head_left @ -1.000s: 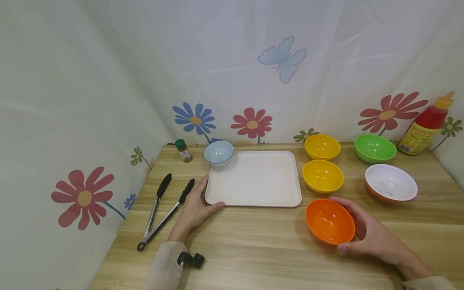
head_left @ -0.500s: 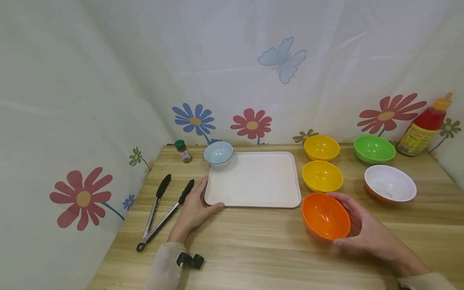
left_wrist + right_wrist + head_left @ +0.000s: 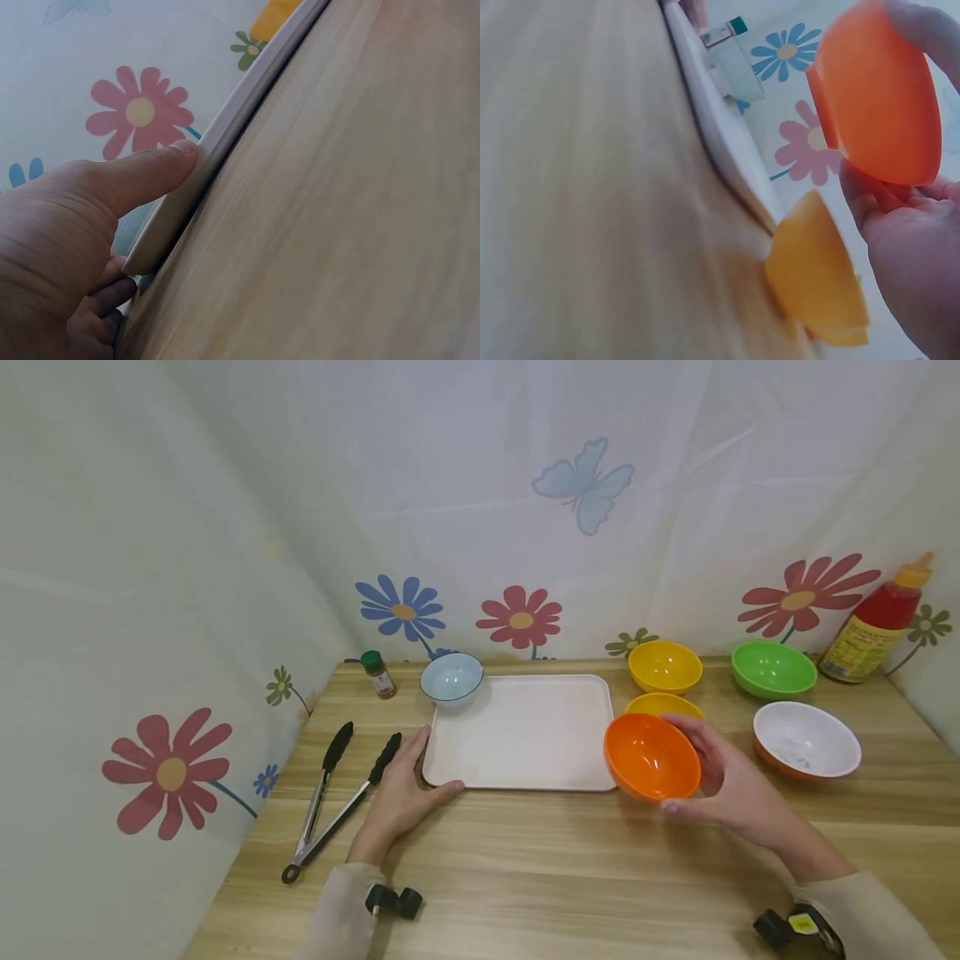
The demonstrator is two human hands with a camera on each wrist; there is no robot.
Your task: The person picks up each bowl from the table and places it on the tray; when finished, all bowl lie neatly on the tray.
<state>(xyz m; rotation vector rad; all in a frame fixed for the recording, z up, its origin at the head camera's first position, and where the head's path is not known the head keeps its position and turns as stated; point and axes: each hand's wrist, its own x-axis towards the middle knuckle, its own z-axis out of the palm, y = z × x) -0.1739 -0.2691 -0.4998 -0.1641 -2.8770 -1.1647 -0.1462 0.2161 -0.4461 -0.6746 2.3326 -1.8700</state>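
Note:
My right hand (image 3: 738, 789) grips an orange bowl (image 3: 651, 758) by its right side, thumb at the near rim and fingers behind. The right wrist view shows this bowl (image 3: 877, 97) lifted off the table and tipped. In the head view it covers part of the front yellow bowl (image 3: 663, 702) and the near right corner of a white rectangular tray (image 3: 521, 735). My left hand (image 3: 405, 793) holds the tray's near left corner, thumb along the front rim (image 3: 217, 139) and fingers at the left side. A pale blue bowl (image 3: 452, 679) sits at the tray's far left corner.
Metal tongs (image 3: 330, 835) with black tips lie spread at the left, below a green-capped spice jar (image 3: 378, 675). To the right stand another yellow bowl (image 3: 665, 667), a green bowl (image 3: 774, 668), a white-lined bowl (image 3: 806, 739) and a red sauce bottle (image 3: 873, 627). A printed curtain (image 3: 480, 510) hangs behind.
My right hand has raised the orange bowl and carried it left and away from me, toward the tray's near right corner. The left hand and tray have stayed put.

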